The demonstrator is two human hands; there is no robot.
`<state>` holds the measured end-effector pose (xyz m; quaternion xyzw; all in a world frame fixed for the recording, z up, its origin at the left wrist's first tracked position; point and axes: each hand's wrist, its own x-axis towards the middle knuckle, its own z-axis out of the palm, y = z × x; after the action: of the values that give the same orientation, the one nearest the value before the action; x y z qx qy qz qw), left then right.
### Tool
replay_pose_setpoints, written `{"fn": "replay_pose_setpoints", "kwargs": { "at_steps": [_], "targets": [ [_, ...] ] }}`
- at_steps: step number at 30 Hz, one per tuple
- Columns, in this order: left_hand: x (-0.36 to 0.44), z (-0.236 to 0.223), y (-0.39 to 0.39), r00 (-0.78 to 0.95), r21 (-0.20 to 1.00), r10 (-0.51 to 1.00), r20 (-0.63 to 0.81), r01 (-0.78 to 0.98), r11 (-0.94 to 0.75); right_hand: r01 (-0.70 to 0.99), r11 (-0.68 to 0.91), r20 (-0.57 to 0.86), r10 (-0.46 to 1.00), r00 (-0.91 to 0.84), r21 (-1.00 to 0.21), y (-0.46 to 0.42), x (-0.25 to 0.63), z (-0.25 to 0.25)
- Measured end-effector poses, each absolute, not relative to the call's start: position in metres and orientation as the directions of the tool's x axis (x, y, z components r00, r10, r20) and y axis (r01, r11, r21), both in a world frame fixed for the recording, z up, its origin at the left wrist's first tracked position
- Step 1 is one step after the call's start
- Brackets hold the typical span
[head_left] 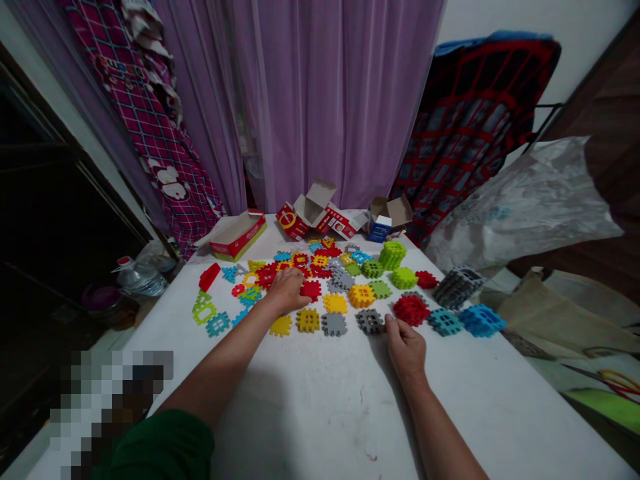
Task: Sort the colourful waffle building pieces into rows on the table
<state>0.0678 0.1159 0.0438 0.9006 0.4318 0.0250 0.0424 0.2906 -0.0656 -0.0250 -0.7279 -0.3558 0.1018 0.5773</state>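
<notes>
My left hand reaches over a spread of interlocking plastic building pieces, its thumb held apart and its fingertips down among red pieces. A red square piece lies right beside its thumb. My right hand rests on the table with its fingers curled in, and nothing shows in them. Its thumb tip is close to a grey window piece; whether they touch I cannot tell. Left of that lie a plain grey piece, a dark yellow window piece and a yellow piece.
Stacks of red, teal, blue, dark grey and lime green pieces stand at the right. Opened cardboard boxes, red and blue among them, line the white table's back edge, before a purple curtain.
</notes>
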Motion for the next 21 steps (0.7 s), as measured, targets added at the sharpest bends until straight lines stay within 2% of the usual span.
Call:
{"fn": "replay_pose_setpoints", "kwargs": {
  "at_steps": [4, 21],
  "targets": [
    [0.0647, 0.0409, 0.1189, 0.629, 0.042, 0.776, -0.052, 0.777, -0.628, 0.389, -0.087, 0.249, 0.639, 0.728, -0.917, -0.0664, 0.2908, -0.0225],
    [0.0651, 0.0363, 0.1185, 0.655, 0.046, 0.753, -0.064, 0.756, -0.653, 0.383, -0.047, 0.266, 0.641, 0.72, -0.923, -0.0705, 0.2876, -0.019]
  ]
}}
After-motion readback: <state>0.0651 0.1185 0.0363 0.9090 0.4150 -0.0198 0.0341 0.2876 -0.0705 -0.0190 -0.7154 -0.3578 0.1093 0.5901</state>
